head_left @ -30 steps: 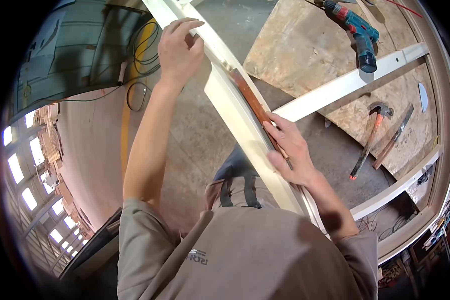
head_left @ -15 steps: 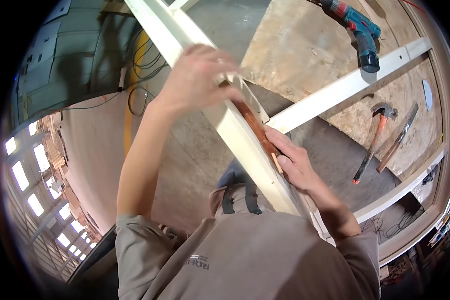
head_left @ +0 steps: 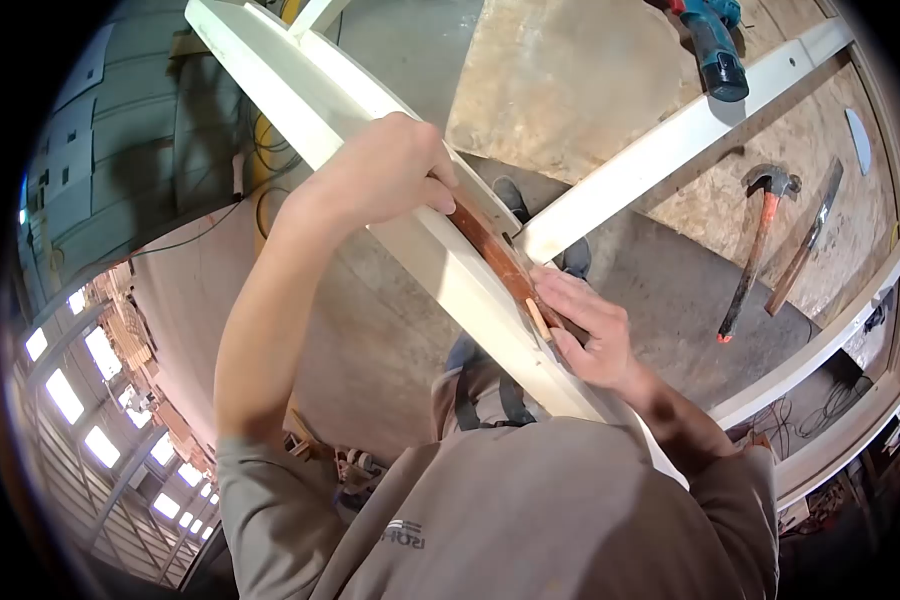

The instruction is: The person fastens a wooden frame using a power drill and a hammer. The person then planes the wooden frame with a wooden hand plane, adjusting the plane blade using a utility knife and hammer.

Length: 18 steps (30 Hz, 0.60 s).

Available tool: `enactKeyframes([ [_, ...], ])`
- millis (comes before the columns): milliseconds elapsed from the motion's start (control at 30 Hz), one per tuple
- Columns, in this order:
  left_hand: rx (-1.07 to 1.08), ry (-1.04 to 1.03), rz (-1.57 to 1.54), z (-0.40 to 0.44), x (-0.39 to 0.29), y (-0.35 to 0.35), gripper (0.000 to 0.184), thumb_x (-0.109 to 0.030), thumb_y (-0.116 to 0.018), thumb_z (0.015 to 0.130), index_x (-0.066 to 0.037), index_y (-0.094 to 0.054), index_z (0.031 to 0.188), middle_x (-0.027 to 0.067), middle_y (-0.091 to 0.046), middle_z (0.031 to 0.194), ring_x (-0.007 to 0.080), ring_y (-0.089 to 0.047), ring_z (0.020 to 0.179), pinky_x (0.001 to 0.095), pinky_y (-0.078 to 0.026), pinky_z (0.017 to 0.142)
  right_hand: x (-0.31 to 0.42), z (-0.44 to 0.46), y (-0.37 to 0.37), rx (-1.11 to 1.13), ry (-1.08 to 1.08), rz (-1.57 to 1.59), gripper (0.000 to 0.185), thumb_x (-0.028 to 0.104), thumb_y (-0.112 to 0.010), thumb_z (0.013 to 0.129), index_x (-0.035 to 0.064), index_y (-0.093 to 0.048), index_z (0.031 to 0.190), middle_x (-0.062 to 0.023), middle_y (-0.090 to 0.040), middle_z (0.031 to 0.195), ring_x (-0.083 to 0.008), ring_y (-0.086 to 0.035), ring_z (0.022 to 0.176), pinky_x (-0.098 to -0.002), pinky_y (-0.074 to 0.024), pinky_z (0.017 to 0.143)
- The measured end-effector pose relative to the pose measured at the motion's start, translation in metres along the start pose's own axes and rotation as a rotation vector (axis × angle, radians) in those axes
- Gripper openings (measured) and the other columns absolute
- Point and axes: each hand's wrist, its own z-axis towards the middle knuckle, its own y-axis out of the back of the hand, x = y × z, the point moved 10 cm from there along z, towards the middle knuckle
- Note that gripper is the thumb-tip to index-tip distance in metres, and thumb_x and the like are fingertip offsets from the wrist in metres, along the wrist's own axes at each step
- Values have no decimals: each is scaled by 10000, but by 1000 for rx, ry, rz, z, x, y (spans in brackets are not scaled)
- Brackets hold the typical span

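Note:
A reddish-brown wooden bar (head_left: 492,250) lies along the inside of a long cream-white frame beam (head_left: 440,275). My left hand (head_left: 390,170) is closed at the bar's far end, its fingers curled down and partly hidden behind the hand. At the near end, my right hand (head_left: 592,330) grips the bar, with the fingers along its right side and the thumb close to a small pale wooden stick (head_left: 538,320). That stick rests against the near end of the bar. A white crosspiece (head_left: 660,150) meets the beam just beyond my right hand.
On the crosspiece rests a teal cordless drill (head_left: 718,60). A claw hammer (head_left: 762,240) and a long chisel-like tool (head_left: 806,240) lie on the wooden board at right. Curved frame rails (head_left: 805,375) run along the right. Another person's shoe (head_left: 511,198) shows beyond the beam.
My left hand, blurred and raised with fingers apart before, has settled and curled at the bar's far end. My right hand stays at the near end. The view has shifted slightly.

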Motion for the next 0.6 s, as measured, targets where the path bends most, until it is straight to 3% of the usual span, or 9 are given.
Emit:
enactKeyframes([
  [133,87,-144,55,2,-35,-31,148,-181,-782,751,-41,-784,798,182,-713,758,374,-703,815,444,-559,777,4,-30,10,-17,-41,-53,473,-83,-646,801,-60,-679,1273,-272,-666,1321,-429,-631,1276,-455,-493,1095],
  [233,0,-104,0,11,26,6,170,-179,-787,740,-30,-794,823,197,-710,751,372,-701,799,440,-560,773,9,31,-9,-57,-13,-165,376,-37,-684,853,-47,-698,1229,-245,-692,1283,-392,-664,1236,-430,-524,1067],
  [300,1,209,-36,10,64,36,228,-203,-796,725,-28,-803,870,207,-713,756,369,-698,774,440,-564,768,7,71,-22,-97,26,-73,363,-22,-654,897,-29,-683,1259,-209,-682,1320,-353,-660,1248,-376,-527,1059],
  [400,-29,288,18,10,70,46,214,-116,-808,682,-76,-821,891,131,-715,753,324,-660,730,371,-543,731,8,73,-25,-65,9,-22,371,-47,-638,894,-57,-676,1263,-246,-667,1337,-379,-644,1274,-400,-492,1094],
  [500,120,-7,68,8,9,6,187,-139,-808,696,-112,-831,879,133,-713,741,348,-645,725,376,-542,722,6,18,-3,-33,9,-57,381,-66,-593,884,-75,-679,1255,-268,-674,1310,-406,-644,1268,-439,-493,1097],
  [567,156,-98,291,7,-31,-28,167,-154,-802,704,-139,-837,867,138,-713,733,354,-633,712,380,-540,721,7,-9,3,-37,45,-35,375,-80,-599,868,-93,-683,1233,-276,-683,1286,-419,-656,1244,-463,-506,1084],
  [600,-28,-204,407,0,-46,-24,168,-162,-794,707,-173,-840,868,144,-701,708,327,-650,729,385,-544,706,8,-9,3,-36,32,-39,367,-88,-628,855,-103,-685,1217,-274,-687,1278,-418,-666,1227,-469,-517,1073],
])
